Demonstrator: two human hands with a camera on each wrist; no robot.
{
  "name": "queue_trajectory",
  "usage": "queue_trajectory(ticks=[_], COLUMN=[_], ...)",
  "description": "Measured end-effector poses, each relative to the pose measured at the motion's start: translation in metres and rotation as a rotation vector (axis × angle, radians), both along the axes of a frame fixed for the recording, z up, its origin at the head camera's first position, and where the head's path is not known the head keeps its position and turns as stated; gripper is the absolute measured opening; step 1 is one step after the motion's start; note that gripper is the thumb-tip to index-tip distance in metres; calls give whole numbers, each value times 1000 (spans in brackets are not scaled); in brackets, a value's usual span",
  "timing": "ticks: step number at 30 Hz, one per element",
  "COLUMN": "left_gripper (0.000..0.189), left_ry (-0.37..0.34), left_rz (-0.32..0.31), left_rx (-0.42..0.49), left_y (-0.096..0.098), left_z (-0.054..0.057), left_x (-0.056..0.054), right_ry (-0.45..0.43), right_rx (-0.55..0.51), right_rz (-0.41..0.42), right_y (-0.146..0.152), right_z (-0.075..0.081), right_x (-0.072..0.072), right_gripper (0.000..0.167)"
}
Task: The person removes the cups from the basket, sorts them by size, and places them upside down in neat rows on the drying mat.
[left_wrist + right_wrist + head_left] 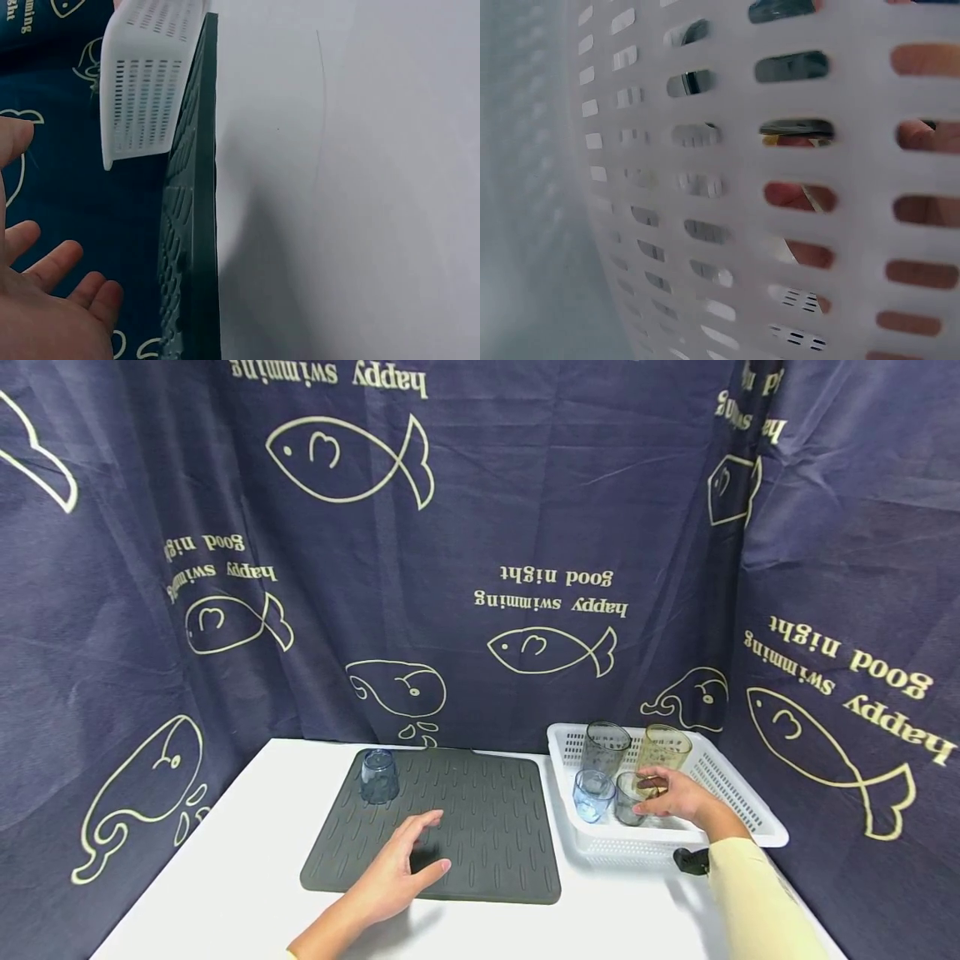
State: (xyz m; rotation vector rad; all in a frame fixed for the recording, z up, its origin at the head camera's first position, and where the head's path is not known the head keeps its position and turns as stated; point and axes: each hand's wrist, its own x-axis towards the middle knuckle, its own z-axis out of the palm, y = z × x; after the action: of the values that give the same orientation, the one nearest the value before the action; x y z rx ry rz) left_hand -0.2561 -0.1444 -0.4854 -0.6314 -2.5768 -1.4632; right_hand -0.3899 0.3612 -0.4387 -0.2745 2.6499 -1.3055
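My right hand (673, 795) is inside the white basket (750, 814), its thumb and fingers bent about a small grey glass (627, 800). Just left of that glass stands a small blue glass (592, 797). Behind them are a taller grey glass (606, 748) and a taller yellow glass (664, 748). My left hand (393, 872) hovers over the front of a dark grey drying mat (487, 827), fingers spread and holding nothing. A dark blue glass (379, 777) rests upside down at the mat's back left. In the right wrist view, the perforated basket wall (735, 165) hides most of my hand.
The mat and basket sit side by side on a white table (247, 860). A dark blue curtain (450, 560) with fish drawings encloses the back and both sides. The basket's raised rim lies beneath my right forearm (723, 827).
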Motion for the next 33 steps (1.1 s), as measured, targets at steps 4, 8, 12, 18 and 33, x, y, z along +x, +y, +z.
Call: queue_trajectory(ticks=[4,8,12,18,33], left_gripper=[66,67,67,67,72], left_ry=[-16,-24,-32,-83,-121], left_rz=[-26,-56,-85,-130,-189], left_rx=[41,65,87,143,199], left_y=[5,10,17,25,35], left_z=[-2,-4,-5,-6,-5], left_x=[-4,-8,-10,-11,-9], right_ry=[-5,18,71,156,331], right_rx=[-8,-32,-40,-25,21], right_rz=[11,33,60,77,2], right_y=[1,2,1,-3,-16], right_z=[3,6,7,11,20], right_x=[2,5,6,12,35], right_gripper=[82,81,79,77,75])
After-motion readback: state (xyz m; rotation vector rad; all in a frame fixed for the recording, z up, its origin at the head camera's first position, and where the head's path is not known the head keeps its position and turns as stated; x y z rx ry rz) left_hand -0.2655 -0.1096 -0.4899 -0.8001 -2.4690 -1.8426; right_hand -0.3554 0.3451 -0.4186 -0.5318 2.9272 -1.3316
